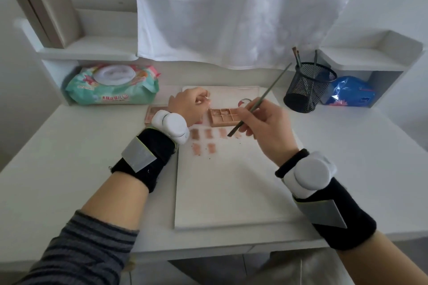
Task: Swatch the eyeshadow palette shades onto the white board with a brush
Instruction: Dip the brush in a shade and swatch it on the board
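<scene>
Head view: right hand (264, 122) pinches brush (257, 102) tip-down at the swatch row on white board (229, 183), left hand (187, 105), fingers curled, seemingly steadying eyeshadow palette (223, 117) lying on the board's far end.

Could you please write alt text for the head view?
A right hand holds a thin brush over rows of swatches on a white board, beside an eyeshadow palette; the left hand pinches something small by it.
</scene>
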